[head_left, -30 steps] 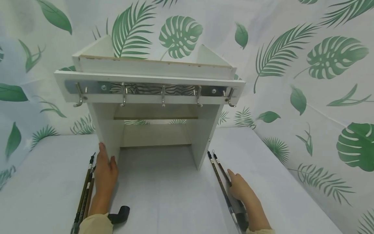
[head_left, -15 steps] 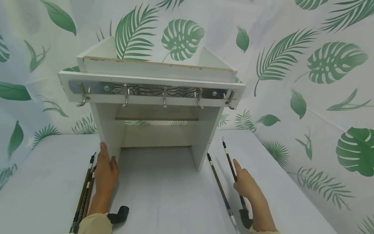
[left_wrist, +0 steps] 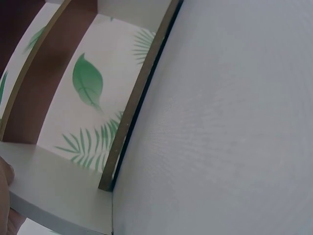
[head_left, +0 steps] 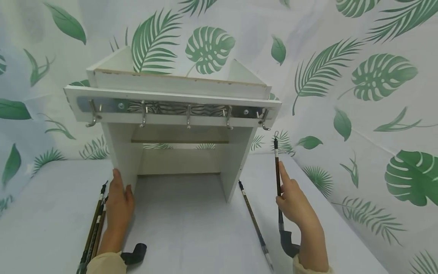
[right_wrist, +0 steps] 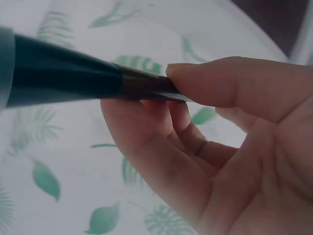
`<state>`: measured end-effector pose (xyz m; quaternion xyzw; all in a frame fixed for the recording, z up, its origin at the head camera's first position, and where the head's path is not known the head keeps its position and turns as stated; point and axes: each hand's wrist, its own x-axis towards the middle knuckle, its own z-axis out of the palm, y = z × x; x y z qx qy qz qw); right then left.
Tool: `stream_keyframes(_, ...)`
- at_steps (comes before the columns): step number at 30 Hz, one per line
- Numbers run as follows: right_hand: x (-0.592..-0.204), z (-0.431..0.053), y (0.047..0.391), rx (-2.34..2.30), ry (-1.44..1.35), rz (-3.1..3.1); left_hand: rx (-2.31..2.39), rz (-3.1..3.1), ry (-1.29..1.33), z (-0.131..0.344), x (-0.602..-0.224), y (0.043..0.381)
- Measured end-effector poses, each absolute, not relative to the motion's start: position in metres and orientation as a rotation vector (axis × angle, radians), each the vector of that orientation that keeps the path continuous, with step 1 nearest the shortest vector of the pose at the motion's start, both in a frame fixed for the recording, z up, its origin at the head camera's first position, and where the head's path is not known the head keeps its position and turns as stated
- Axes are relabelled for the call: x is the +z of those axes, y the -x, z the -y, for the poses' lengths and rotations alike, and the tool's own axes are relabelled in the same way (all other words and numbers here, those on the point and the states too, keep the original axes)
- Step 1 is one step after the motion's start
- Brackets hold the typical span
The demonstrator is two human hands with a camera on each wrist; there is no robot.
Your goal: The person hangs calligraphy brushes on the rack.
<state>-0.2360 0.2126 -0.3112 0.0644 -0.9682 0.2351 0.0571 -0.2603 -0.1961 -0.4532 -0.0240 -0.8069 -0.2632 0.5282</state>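
A white wooden rack (head_left: 181, 82) with a row of metal hooks (head_left: 189, 116) stands upright on the table. My left hand (head_left: 118, 211) grips the front edge of its left side panel (head_left: 119, 142), thumb on the inner face and fingers outside. In my right hand (head_left: 299, 205) is a calligraphy brush (head_left: 277, 167), pinched between thumb and fingers and held up with its hanging loop at the top. The right wrist view shows the brush's dark flared end (right_wrist: 63, 71) close to the camera. Another calligraphy brush (head_left: 253, 217) lies on the table, right of the rack.
Several more brushes (head_left: 94, 232) lie side by side to the left of my left forearm. A black wrist camera (head_left: 135, 254) sticks out beside each wrist. White cloth (head_left: 178, 228) covers the table, and a leaf-patterned backdrop (head_left: 260, 34) rises behind it.
My right hand has lifted its brush off the table beside the other one, moving it up and right and tilting it upright. The left hand has stayed on the rack's panel.
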Motion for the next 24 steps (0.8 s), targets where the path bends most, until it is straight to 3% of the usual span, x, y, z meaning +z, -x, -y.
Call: stream_keyframes(24, -0.288, -0.199, 0.187, 0.649, -0.562, 2.580, -0.698, 1.953, 0.092, 0.199, -0.453, 0.262)
